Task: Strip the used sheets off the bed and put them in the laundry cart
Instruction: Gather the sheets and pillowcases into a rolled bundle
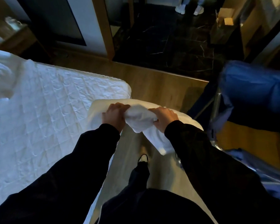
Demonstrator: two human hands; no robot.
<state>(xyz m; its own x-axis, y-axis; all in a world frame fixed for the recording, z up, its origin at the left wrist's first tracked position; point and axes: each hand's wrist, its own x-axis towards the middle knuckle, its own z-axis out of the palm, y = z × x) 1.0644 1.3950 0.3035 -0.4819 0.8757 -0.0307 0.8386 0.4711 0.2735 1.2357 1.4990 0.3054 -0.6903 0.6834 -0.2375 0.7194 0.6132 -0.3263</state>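
I stand at the corner of the bed (39, 113), whose quilted white mattress cover lies bare. In front of me I hold a pillow (100, 105) with a bunched white pillowcase (140, 119) gathered at its near end. My left hand (114, 116) grips the pillowcase on its left side. On the right side my right hand (163, 118) grips the same bunched cloth. More white linen (0, 73) lies crumpled at the far left of the bed. The laundry cart (252, 92) with its blue bag stands to my right.
A wooden floor (160, 88) runs between bed and cart, then dark marble tiling (168, 44) beyond. A wooden side table (14, 36) stands at far left. A person's white shoes (189, 8) and an open cardboard box (225, 20) are at the top.
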